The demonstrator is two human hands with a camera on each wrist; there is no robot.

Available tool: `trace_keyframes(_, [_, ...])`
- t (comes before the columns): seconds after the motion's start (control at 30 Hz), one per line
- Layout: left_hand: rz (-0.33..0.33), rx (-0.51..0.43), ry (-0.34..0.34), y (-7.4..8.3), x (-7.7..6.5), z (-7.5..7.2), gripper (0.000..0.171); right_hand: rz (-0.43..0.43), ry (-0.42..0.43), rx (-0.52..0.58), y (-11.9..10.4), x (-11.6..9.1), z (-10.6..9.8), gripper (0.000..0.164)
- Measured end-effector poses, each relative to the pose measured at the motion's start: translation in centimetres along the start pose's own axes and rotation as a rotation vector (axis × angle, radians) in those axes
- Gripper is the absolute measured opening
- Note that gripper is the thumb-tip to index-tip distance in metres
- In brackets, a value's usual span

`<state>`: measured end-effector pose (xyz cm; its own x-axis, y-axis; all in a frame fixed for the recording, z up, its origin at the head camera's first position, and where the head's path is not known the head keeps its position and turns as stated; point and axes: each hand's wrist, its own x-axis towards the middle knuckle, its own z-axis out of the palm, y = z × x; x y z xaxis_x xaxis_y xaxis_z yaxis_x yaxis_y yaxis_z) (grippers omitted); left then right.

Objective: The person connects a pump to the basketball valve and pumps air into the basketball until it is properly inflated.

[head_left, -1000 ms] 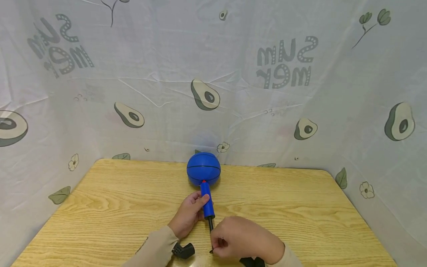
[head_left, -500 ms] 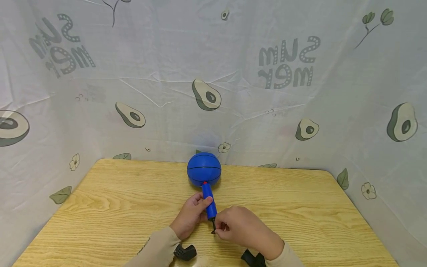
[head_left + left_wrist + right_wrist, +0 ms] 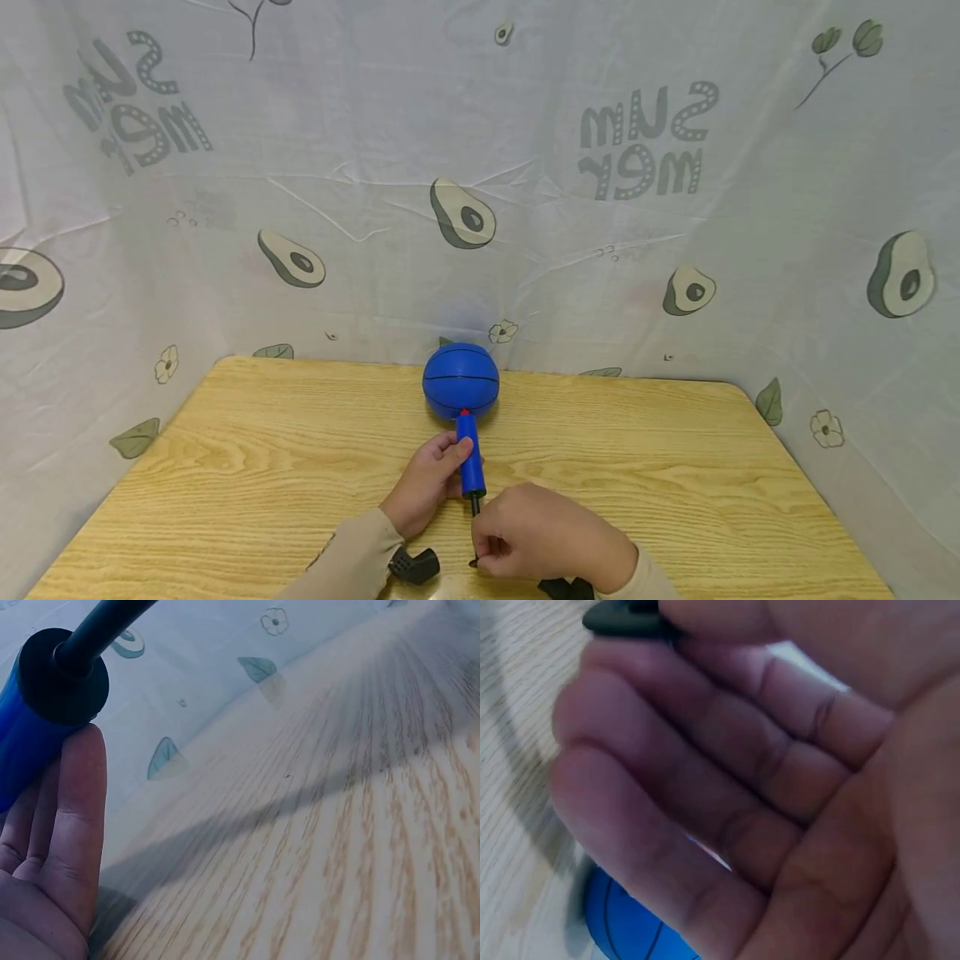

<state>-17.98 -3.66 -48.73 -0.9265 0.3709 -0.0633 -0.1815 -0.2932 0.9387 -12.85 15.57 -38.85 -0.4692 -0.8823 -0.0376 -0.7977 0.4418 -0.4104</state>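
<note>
A blue ball with black seam lines (image 3: pixel 461 379) sits near the back of the wooden table. Against its near side is the red tip of a blue hand pump (image 3: pixel 470 462). My left hand (image 3: pixel 426 483) grips the pump barrel, thumb on top and fingers beneath. In the left wrist view, the barrel's black end cap (image 3: pixel 64 679) shows with the rod coming out. My right hand (image 3: pixel 543 533) pinches the black pump handle (image 3: pixel 474 563) at the near end, the rod drawn well out. The right wrist view shows the handle's dark edge (image 3: pixel 630 619) by the thumb and curled fingers.
The wood-grain table (image 3: pixel 300 425) reaches back to a pale printed curtain (image 3: pixel 375 275) that hangs behind and at both sides. Black wrist-worn devices (image 3: pixel 414 567) sit below each hand.
My right hand first pushed the pump handle in toward the barrel, then drew it back out toward me. My left hand keeps its grip, and the ball has barely shifted.
</note>
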Motion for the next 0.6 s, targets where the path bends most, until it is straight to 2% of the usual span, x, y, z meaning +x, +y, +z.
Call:
trace_keyframes(0.13, [-0.003, -0.011, 0.004, -0.1, 0.1, -0.1, 0.054, -0.077, -0.025, 0.012, -0.5, -0.2, 0.0, 0.013])
trace_keyframes(0.33, [-0.009, -0.013, 0.009, -0.2, 0.1, -0.2, 0.053, -0.103, -0.039, 0.009, -1.1, -0.4, 0.1, 0.014])
trace_keyframes(0.47, [-0.012, -0.018, 0.013, -0.2, 0.2, -0.1, 0.049, -0.085, -0.030, 0.003, -1.1, -0.4, 0.0, 0.014])
trace_keyframes(0.6, [-0.006, -0.028, 0.028, -0.1, 0.2, 0.0, 0.045, -0.016, -0.011, -0.002, -1.0, -0.3, -0.2, 0.014])
